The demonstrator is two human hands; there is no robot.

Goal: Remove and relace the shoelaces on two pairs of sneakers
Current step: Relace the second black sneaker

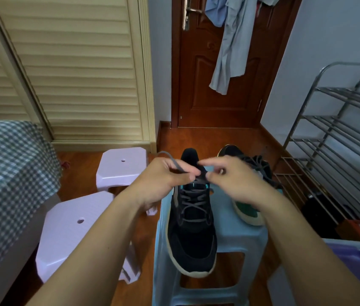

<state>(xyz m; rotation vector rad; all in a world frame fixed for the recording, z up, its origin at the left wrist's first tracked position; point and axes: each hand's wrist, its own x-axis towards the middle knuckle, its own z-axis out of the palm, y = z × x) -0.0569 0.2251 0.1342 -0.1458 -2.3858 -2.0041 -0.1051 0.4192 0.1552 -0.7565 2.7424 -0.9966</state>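
So we've got both hands right up at the top eyelets. Our left hand (165, 175) is pinching the grey lace (175, 165) between thumb and curled fingers, with the free end looping up and away behind the knuckles. Our right hand (232, 176) is a bit blurry, but thumb and forefinger look pinched narrow on the other bit of lace, just across from the left fingertips and almost touching them.

Looks to us like the knot or the final crossing is what's in hand. To do it well, we'd keep both ends evenly taut, pull outward rather than up so the crossings below don't bunch, and check that the lace lies flat before cinching.

Directly under the fingers is the black sneaker (191, 228): dark mesh upper, cream sole, teal trim at the tongue, grey lace crisscrossed neatly down from our fingertips. It sits on a light blue stool (238, 230), toe pointing back toward us. Just beyond our right hand lies its mate (246, 208), tipped over, green lining showing, laces in a loose tangle. So that one probably still needs doing.
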